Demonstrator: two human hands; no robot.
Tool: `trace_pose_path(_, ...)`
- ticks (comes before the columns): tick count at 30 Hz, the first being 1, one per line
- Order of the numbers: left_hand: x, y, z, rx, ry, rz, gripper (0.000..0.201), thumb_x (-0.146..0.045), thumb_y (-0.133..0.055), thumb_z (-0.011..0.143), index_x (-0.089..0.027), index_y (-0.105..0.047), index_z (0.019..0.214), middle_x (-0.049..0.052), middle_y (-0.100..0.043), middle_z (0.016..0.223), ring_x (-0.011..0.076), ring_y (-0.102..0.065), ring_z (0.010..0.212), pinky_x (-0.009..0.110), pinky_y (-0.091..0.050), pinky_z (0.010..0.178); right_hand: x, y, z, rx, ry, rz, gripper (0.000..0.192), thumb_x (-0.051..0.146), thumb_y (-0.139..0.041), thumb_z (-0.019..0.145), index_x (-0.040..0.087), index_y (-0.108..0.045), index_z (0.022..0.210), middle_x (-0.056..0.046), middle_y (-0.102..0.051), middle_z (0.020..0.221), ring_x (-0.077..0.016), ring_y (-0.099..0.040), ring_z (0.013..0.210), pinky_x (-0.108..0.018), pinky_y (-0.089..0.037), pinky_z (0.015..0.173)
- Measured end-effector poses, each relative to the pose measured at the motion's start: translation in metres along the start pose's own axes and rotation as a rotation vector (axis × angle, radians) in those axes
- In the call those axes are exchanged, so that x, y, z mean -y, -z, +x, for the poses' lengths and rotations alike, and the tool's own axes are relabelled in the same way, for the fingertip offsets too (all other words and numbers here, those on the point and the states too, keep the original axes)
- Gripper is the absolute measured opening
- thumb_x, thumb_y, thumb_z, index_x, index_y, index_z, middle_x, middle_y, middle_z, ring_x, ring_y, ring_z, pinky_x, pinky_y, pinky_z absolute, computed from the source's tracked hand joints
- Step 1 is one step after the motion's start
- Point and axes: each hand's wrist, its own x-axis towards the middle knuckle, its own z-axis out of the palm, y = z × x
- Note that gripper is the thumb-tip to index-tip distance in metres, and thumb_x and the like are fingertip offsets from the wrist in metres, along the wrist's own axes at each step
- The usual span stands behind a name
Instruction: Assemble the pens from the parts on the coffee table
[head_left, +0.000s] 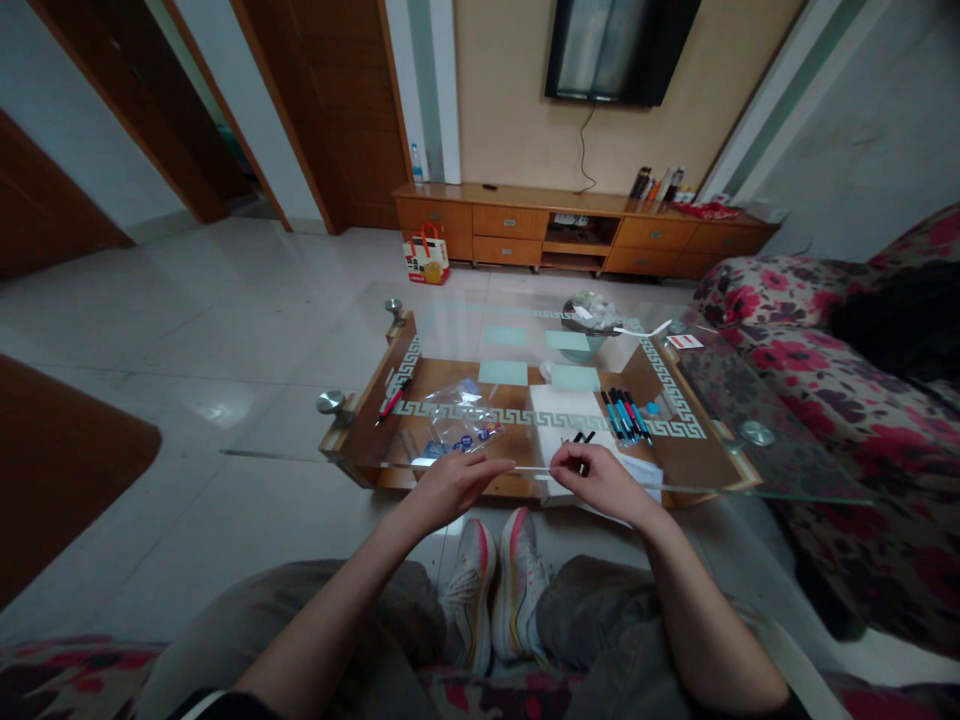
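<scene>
A thin white stick (532, 468), perhaps a pen refill, spans the gap between my two hands at the near edge of the glass coffee table (360, 455). My left hand (463, 480) pinches its left end, while my right hand (596, 475) grips the other end with bent fingers. Just beyond the right hand are short black pen parts (583, 438). A row of blue, black and red pens (626, 415) lies farther right. To the left, a clear plastic bag (454, 405) is spread near my left hand, and a red-and-black pen (392, 402) rests past it.
A bowl (585, 345) with crumpled plastic stands at the table's far side, near a small card (684, 342). White box-like material (551, 410) shows at the table's middle. A flowered sofa (780, 310) is on the right; a paper bag (426, 258) stands by the TV cabinet (510, 222).
</scene>
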Motion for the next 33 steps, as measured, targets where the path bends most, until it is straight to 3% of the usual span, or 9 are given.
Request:
trace_pose_path(13, 0.0, 0.0, -0.001, -0.014, 0.03, -0.026, 0.032, -0.022, -0.048, 0.1, -0.026, -0.064, 0.127, 0.006, -0.069, 0.1, 0.016, -0.065, 0.087, 0.025, -0.05, 0.076, -0.014, 0.013, -0.006, 0.159, -0.041, -0.196, 0.016, 0.023, -0.06, 0.083, 0.018, -0.075, 0.08, -0.001, -0.069, 0.071, -0.0147, -0.058, 0.066, -0.023, -0.04, 0.062)
trace_pose_path(20, 0.001, -0.001, -0.001, 0.006, 0.033, -0.036, 0.032, -0.025, -0.048, 0.101, -0.026, -0.061, 0.13, 0.006, -0.069, 0.099, 0.0162, -0.065, 0.086, 0.026, -0.049, 0.076, -0.033, 0.001, 0.002, -0.035, -0.232, -0.326, 0.015, 0.021, -0.059, 0.081, 0.018, -0.072, 0.076, -0.004, -0.072, 0.075, -0.0168, -0.063, 0.07, -0.024, -0.042, 0.065)
trace_pose_path(25, 0.002, -0.001, -0.001, 0.033, 0.03, -0.037, 0.032, -0.023, -0.047, 0.101, -0.025, -0.061, 0.13, 0.006, -0.069, 0.102, 0.0166, -0.064, 0.089, 0.026, -0.049, 0.076, -0.033, -0.009, 0.004, -0.127, -0.366, -0.442, 0.012, 0.022, -0.062, 0.081, 0.019, -0.073, 0.077, -0.006, -0.071, 0.074, -0.0183, -0.064, 0.071, -0.024, -0.041, 0.064)
trace_pose_path(33, 0.002, -0.002, -0.001, 0.043, 0.045, -0.03, 0.033, -0.023, -0.047, 0.101, -0.027, -0.061, 0.13, 0.005, -0.069, 0.104, 0.0172, -0.064, 0.09, 0.027, -0.049, 0.077, -0.027, -0.019, 0.006, -0.174, -0.426, -0.52, 0.021, 0.035, -0.06, 0.086, 0.019, -0.071, 0.079, -0.008, -0.071, 0.08, -0.0184, -0.064, 0.071, -0.025, -0.037, 0.062)
